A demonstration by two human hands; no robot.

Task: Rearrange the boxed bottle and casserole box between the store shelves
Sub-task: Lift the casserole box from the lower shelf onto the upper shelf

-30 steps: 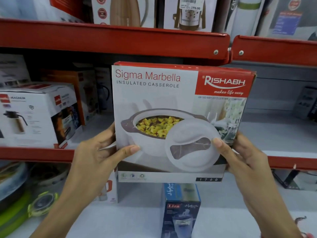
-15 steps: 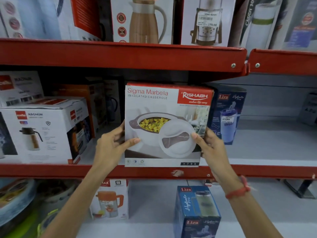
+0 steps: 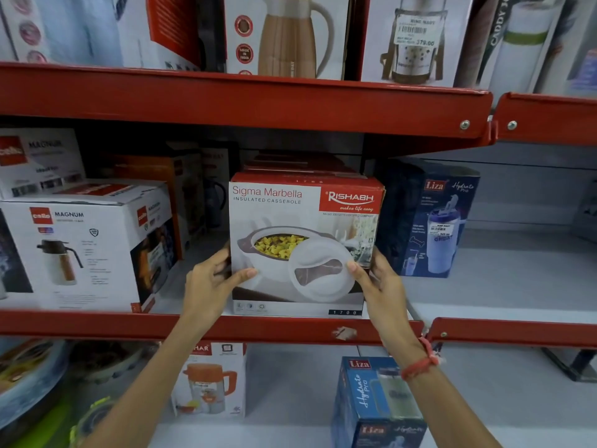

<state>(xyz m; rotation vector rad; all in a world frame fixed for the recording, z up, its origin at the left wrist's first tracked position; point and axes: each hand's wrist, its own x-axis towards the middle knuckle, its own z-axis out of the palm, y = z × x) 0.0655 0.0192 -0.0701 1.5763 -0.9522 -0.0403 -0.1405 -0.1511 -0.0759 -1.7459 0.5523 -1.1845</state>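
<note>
Casserole box [image 3: 303,247]: upright on the middle shelf [image 3: 290,329], printed front facing us, its base right at the red front lip.
Left hand [image 3: 211,284]: clamped on the box's left edge, thumb across the front, fingers hidden round the side.
Right hand [image 3: 379,284]: gripping the right edge, thumb on the front.
Boxed bottle [image 3: 433,218]: blue, just right of the casserole box, set farther back.
Second blue box [image 3: 376,402]: lower shelf, near, bottom cut off.
Hard to make out: dark boxes far behind, labels unreadable.
</note>
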